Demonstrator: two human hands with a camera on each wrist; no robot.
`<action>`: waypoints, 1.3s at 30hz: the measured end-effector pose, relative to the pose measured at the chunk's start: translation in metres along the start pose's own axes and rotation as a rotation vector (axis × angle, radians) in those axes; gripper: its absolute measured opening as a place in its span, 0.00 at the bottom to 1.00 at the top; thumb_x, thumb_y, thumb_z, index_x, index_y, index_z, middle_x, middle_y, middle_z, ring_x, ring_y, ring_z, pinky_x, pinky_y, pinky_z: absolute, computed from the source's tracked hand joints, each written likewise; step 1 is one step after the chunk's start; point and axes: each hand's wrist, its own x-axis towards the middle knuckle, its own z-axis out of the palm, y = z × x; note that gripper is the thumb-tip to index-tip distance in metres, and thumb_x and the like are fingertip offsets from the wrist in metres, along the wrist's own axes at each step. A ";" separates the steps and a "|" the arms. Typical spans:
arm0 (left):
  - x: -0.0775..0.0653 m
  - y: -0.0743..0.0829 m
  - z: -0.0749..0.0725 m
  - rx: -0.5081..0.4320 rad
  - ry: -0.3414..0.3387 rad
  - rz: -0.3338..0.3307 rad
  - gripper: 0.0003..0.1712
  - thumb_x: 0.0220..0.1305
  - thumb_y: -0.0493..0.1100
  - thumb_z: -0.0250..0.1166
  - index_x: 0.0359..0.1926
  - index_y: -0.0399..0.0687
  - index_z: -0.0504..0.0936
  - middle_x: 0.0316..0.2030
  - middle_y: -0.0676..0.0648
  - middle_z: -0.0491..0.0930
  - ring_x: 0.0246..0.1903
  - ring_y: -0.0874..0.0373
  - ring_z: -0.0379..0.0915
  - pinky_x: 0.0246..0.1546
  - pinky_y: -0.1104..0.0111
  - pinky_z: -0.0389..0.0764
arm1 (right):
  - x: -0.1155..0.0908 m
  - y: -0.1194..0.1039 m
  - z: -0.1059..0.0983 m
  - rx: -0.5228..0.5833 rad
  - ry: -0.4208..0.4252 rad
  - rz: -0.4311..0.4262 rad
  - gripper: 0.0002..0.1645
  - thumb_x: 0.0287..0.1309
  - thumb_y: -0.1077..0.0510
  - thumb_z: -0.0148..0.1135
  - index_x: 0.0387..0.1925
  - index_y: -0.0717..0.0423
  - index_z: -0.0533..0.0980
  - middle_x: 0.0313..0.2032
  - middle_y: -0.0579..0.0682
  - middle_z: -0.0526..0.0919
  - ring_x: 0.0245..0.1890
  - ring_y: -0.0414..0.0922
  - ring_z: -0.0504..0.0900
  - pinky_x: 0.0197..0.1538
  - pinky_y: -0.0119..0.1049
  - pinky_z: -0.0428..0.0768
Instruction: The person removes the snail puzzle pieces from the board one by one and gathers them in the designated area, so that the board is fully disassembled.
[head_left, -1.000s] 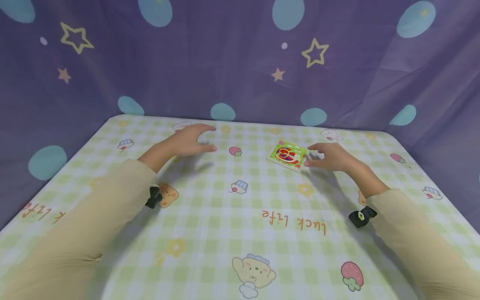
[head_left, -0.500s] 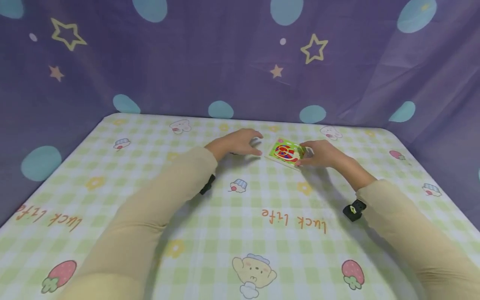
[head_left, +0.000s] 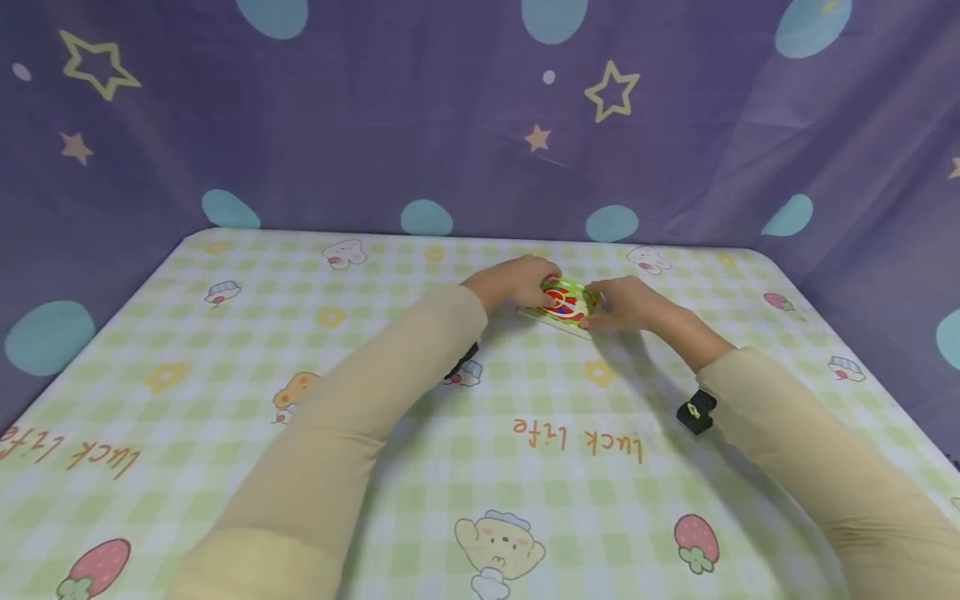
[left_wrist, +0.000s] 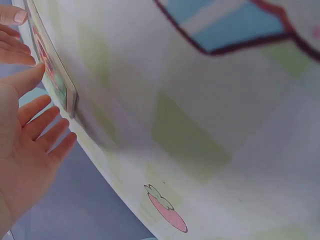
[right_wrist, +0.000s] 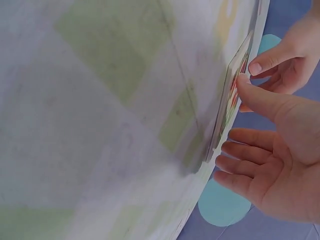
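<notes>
A small square wooden board point(head_left: 567, 310) lies on the tablecloth, its green face printed with a red and blue spiral like a snail's shell. In the head view, my left hand point(head_left: 519, 282) is at its left side, thumb overlapping the picture. My right hand point(head_left: 628, 302) is at the opposite side, thumb and fingers parted around the right edge. The left wrist view shows my left hand's extended fingers beside the board point(left_wrist: 57, 72). In the right wrist view, my right thumb reaches over the board point(right_wrist: 229, 95), with loosely bent fingers beyond its edge. Parts of the picture are hidden by the hands.
The table has a green-and-white checked cloth point(head_left: 420, 517) printed with cartoon figures. A purple curtain point(head_left: 450, 125) with stars and blue ovals rises behind the table's far edge. A black wrist device point(head_left: 696, 412) sits below the right sleeve.
My left hand has come rightward across the table to the board. The right hand has edged closer, its fingers now over the board's right side. The board has hardly moved.
</notes>
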 end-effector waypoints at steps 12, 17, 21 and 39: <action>-0.007 0.004 -0.002 0.047 -0.027 0.013 0.28 0.68 0.50 0.56 0.67 0.48 0.67 0.65 0.47 0.71 0.66 0.53 0.64 0.70 0.62 0.63 | 0.003 -0.007 0.001 0.025 -0.025 0.045 0.36 0.58 0.48 0.64 0.60 0.68 0.70 0.47 0.64 0.83 0.48 0.57 0.81 0.59 0.53 0.75; -0.013 -0.001 0.000 0.065 -0.014 0.042 0.27 0.67 0.50 0.56 0.65 0.46 0.70 0.63 0.46 0.73 0.66 0.51 0.66 0.70 0.63 0.63 | 0.004 -0.012 0.003 0.034 -0.021 0.032 0.36 0.56 0.48 0.65 0.60 0.68 0.70 0.42 0.62 0.85 0.45 0.55 0.81 0.58 0.52 0.75; -0.020 -0.009 0.004 0.049 -0.014 0.039 0.29 0.66 0.51 0.58 0.66 0.47 0.69 0.65 0.46 0.71 0.67 0.51 0.64 0.71 0.62 0.61 | 0.004 -0.015 0.006 0.023 0.000 -0.015 0.35 0.56 0.49 0.66 0.58 0.68 0.72 0.40 0.61 0.85 0.41 0.53 0.80 0.55 0.51 0.76; -0.076 -0.037 0.006 0.097 -0.053 0.038 0.32 0.64 0.56 0.62 0.67 0.54 0.69 0.49 0.47 0.81 0.45 0.57 0.72 0.58 0.62 0.73 | 0.008 -0.061 0.014 0.000 -0.022 -0.090 0.35 0.56 0.51 0.66 0.59 0.68 0.70 0.46 0.63 0.84 0.49 0.58 0.81 0.59 0.50 0.76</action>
